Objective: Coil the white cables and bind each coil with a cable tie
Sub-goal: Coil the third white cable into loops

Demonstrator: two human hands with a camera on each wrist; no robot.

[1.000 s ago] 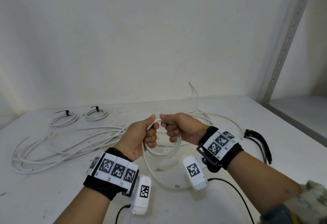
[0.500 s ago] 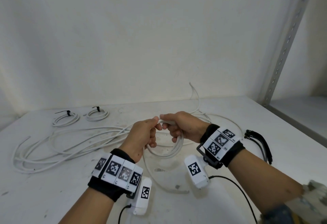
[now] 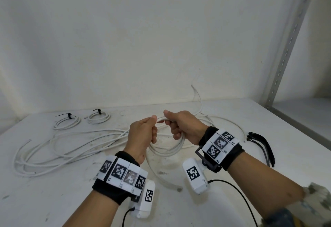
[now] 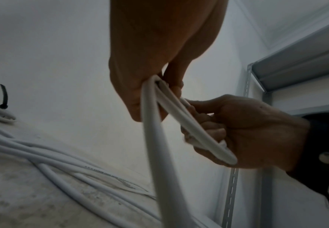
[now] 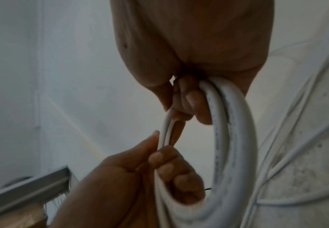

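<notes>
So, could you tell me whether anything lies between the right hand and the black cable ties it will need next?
Nothing visible does. The right hand grips the coil, and only bare table and one strand of loose white cable lie before the cable ties.

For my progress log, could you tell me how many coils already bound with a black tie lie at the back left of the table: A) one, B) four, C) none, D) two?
D: two small white coils, the left bound coil and the right bound coil, lie there, each with a black tie.
</notes>
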